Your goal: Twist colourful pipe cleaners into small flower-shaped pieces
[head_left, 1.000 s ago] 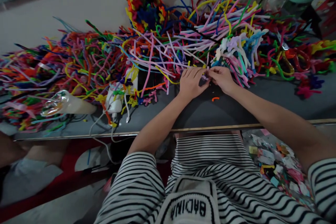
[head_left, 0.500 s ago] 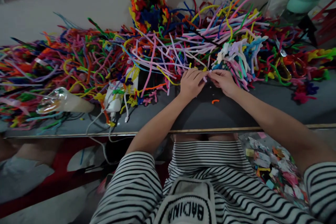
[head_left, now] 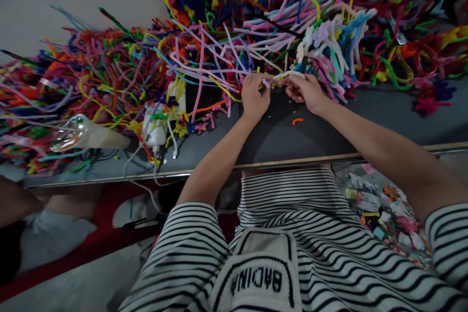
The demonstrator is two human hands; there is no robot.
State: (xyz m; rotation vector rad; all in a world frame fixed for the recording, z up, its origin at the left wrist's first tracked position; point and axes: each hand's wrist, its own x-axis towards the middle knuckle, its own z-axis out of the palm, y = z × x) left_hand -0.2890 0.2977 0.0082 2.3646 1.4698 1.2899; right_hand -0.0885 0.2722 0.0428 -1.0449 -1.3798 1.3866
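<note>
Thumb and fingers of my left hand (head_left: 255, 98) pinch a small bent lilac pipe cleaner (head_left: 266, 83). A pale, whitish pipe cleaner (head_left: 293, 73) runs between the hands, and the curled fingers of my right hand (head_left: 310, 93) close on it. Whether the lilac and whitish pieces are joined cannot be made out. Just beyond my right hand lies a bunch of shaped pastel pipe cleaners (head_left: 331, 41) in white, lilac, blue and pink. A short orange pipe cleaner scrap (head_left: 298, 121) rests on the grey table (head_left: 281, 141) below the hands.
A heap of colourful pipe cleaners (head_left: 120, 66) spreads along the back and left. Scissors (head_left: 402, 63) lie at right. A glue bottle (head_left: 109, 136) and a white plug with cables (head_left: 155, 129) sit at left. Scraps (head_left: 383, 214) cover the floor; a person's leg shows at left.
My view has tilted down and shifted, so the table sits higher. My hands have moved apart; the whitish pipe cleaner now shows between them, and the lilac piece is at my left fingertips.
</note>
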